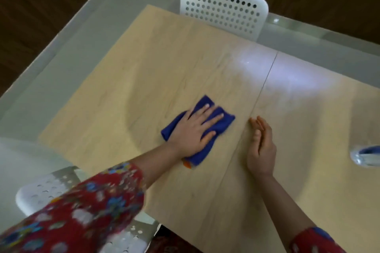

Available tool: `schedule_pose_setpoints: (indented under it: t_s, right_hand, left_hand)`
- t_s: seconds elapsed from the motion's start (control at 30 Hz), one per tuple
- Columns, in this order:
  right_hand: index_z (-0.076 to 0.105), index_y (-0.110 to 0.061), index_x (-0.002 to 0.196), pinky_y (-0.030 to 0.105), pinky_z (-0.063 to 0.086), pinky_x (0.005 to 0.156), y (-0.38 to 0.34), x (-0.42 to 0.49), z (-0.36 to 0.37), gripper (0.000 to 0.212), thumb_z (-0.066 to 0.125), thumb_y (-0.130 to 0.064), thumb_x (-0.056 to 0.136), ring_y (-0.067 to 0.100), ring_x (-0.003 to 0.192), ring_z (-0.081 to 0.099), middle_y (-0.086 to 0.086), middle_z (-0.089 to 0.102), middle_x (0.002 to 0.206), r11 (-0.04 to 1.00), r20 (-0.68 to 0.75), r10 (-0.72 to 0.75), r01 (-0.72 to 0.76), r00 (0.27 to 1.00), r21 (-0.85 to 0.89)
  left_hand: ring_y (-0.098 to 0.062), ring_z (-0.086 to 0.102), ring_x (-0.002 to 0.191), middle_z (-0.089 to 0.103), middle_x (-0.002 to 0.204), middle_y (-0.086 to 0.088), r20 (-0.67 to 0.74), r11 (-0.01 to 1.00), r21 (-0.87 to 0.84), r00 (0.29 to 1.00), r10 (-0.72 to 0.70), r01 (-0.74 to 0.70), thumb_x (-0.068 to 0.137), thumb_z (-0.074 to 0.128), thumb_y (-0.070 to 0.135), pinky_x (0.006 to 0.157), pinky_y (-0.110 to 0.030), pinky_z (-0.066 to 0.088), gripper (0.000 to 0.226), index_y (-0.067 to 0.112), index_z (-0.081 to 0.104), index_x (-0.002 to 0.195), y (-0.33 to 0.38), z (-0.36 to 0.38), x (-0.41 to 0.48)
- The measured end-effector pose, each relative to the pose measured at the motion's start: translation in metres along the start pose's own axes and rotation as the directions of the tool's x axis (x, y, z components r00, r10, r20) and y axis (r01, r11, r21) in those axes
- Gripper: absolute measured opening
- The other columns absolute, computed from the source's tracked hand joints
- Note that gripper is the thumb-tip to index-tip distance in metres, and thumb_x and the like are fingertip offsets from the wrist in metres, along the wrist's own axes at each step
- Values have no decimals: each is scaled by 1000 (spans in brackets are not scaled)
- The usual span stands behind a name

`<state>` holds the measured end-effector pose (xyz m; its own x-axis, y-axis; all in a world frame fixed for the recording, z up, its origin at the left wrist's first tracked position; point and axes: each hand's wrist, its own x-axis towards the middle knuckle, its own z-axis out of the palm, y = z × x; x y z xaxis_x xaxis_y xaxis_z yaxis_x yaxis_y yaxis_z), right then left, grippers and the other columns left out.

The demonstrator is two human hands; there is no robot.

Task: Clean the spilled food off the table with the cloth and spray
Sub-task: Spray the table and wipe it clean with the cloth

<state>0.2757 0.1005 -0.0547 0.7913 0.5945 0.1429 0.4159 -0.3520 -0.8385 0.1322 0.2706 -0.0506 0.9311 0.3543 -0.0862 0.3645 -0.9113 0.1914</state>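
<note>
A folded blue cloth (221,124) lies flat on the light wooden table (144,80), near the middle. My left hand (193,131) presses down on the cloth with straight, spread fingers. An orange bit shows at the cloth's near corner under my wrist. To the right of the table's seam, my right hand (261,146) rests on its edge on the wood, fingers relaxed and holding nothing. A blurred clear bottle with a blue part (366,156), perhaps the spray, stands at the right edge of the view. No spilled food is visible on the wood.
A white perforated chair (224,9) stands at the table's far side. Another white perforated chair (47,193) sits at the near left corner, partly under my sleeve. A seam (263,88) runs across the tabletop. Pale floor surrounds the table on the left.
</note>
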Motion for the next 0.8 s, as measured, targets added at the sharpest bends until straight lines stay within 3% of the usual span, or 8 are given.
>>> schedule_pose_setpoints:
  t_s: [0.1, 0.2, 0.27, 0.37, 0.47, 0.57, 0.67, 0.8]
  right_hand:
    - [40, -14, 141, 18, 42, 97, -5, 1, -1, 48, 28, -34, 99, 6, 119, 54, 0, 60, 131, 991, -66, 58, -50, 996, 123]
    - [28, -13, 146, 36, 43, 104, -4, 3, 2, 53, 29, -34, 98, 17, 128, 51, 4, 53, 141, 979, -161, 79, -46, 984, 201]
    - [19, -10, 148, 47, 36, 110, -3, 6, 5, 56, 30, -31, 98, 24, 136, 43, 12, 39, 150, 959, -234, 87, -18, 968, 281]
    - [15, -10, 147, 49, 33, 113, -1, 6, 5, 57, 32, -31, 97, 26, 137, 40, 17, 32, 153, 939, -296, 125, -16, 947, 344]
    - [15, -2, 148, 52, 32, 112, 3, 5, 2, 61, 33, -33, 98, 28, 137, 41, 20, 35, 151, 929, -274, 137, -28, 952, 369]
    - [17, -3, 148, 53, 32, 112, 5, 4, -2, 61, 34, -35, 99, 26, 138, 39, 15, 37, 150, 933, -218, 118, -34, 969, 358]
    - [20, -15, 149, 49, 35, 112, -1, 1, -2, 57, 33, -39, 99, 18, 138, 40, 7, 40, 150, 950, -135, 110, -64, 985, 305]
    - [23, -22, 148, 45, 35, 113, -5, 2, 1, 54, 32, -40, 98, 14, 139, 38, 3, 39, 151, 957, -92, 79, -49, 993, 287]
  left_hand:
    - [-13, 12, 148, 12, 161, 7, -3, 997, 14, 997, 81, -81, 99, 28, 46, 116, -41, 15, 54, 36, 20, 152, -39, -6, -34]
    - [-19, 13, 148, 12, 162, 4, -45, 929, 6, 928, -369, 370, 99, 21, 47, 111, -52, 29, 55, 35, 17, 153, -75, -10, -22]
    - [-21, 10, 149, 10, 162, 1, -89, 880, -27, 876, -475, 474, 99, 23, 47, 112, -52, 26, 56, 34, 14, 153, -56, -12, 10]
    - [-21, 8, 149, 8, 162, 1, -59, 932, -64, 931, -361, 357, 99, 31, 45, 112, -51, 25, 57, 35, 17, 153, 9, -1, 50]
    - [-18, 7, 149, 9, 162, 3, -18, 995, -63, 997, -79, 78, 99, 30, 45, 117, -48, 17, 55, 34, 20, 153, 80, 16, 24]
    - [-13, 3, 149, 5, 162, 8, -6, 993, -46, 994, 112, -112, 101, 30, 46, 119, -41, 11, 55, 38, 14, 153, 68, 17, -44]
    - [-16, 12, 148, 9, 162, 6, -37, 992, 8, 991, -126, 127, 97, 29, 45, 113, -48, 28, 56, 37, 19, 152, 0, 9, -75]
    - [-24, 12, 148, 12, 162, -2, -69, 844, -36, 842, -536, 535, 95, 14, 52, 111, -54, 28, 62, 32, 16, 153, -18, -1, -32]
